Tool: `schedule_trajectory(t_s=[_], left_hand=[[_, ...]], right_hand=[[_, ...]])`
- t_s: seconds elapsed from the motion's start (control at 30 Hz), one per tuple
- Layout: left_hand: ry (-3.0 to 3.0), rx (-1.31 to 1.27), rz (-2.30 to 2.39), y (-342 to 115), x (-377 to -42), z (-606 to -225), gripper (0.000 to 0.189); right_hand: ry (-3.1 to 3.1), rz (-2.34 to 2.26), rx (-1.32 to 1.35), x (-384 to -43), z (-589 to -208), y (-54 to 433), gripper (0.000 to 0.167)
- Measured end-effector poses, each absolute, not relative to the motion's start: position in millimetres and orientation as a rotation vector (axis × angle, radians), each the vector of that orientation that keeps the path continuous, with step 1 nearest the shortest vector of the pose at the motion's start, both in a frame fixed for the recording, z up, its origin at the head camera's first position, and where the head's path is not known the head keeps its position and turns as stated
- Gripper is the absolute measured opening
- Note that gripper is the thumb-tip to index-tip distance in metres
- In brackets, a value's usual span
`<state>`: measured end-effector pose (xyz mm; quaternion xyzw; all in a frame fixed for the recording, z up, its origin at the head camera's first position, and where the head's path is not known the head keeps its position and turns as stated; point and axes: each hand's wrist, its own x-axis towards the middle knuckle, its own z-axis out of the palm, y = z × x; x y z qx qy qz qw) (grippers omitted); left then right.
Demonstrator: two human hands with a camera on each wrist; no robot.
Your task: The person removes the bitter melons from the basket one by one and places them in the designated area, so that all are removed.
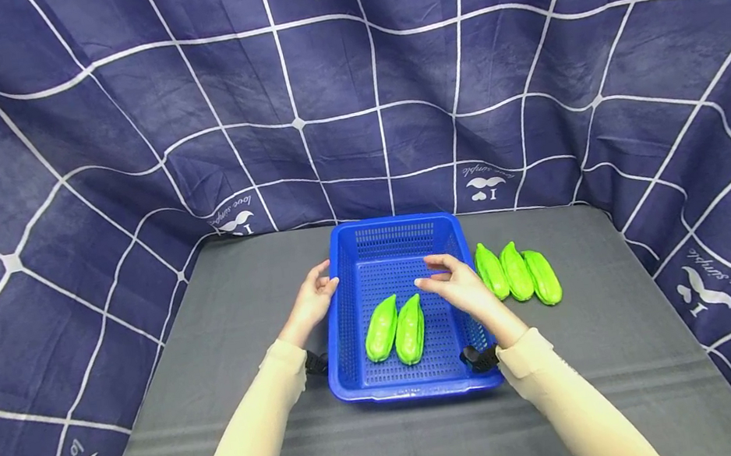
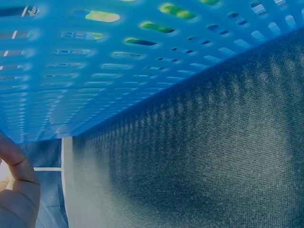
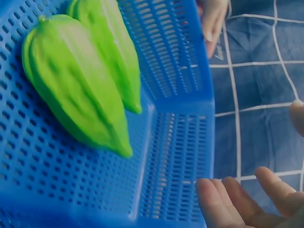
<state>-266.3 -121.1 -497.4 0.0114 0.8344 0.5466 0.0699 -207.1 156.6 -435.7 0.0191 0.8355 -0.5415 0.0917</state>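
A blue plastic basket (image 1: pixel 418 391) with perforated walls stands on the grey table. Two bright green, ridged gourds (image 1: pixel 381 328) (image 3: pixel 76 85), pointed at one end, lie side by side on its floor. My left hand (image 1: pixel 314 297) is at the basket's left side, its fingertips right at the outside of the rim; part of it also shows in the right wrist view. Over the right part of the basket is my right hand (image 1: pixel 453 283), thumb and fingers apart and loosely bent, holding nothing. The left wrist view looks along the basket's outer wall (image 2: pixel 95 71), with green showing through its slots.
Three more green gourds (image 1: pixel 517 272) lie in a row on the table, just right of the basket. A dark blue curtain (image 1: pixel 353 143) with white lines hangs behind the table and along both sides. The grey tabletop (image 1: pixel 241 294) extends around the basket.
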Motion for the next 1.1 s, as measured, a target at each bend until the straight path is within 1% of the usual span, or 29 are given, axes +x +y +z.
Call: schedule_trajectory(t_s=[0.53,0.67,0.93,1.1], left_hand=[[2.518,0.048,1.652,-121.4,-267.5,-499.5,0.050],[2.519,0.046,1.654,-121.9,-268.0,-500.0,0.050],[2.507,0.036,1.666,-120.1,-266.0,-497.1,0.050],[2.508,0.033,1.660,-120.0,-266.8,-498.5,0.050]], right_hand=[[2.569,-1.407,0.139,-216.2,-463.0,136.0,0.067],[2.600,-1.294,0.135,-216.9,-470.1,134.4,0.068],[2.631,-1.055,0.138,-213.8,-477.8,130.8,0.077],[2.620,-0.969,0.144,-213.5,-482.7,130.4,0.078]])
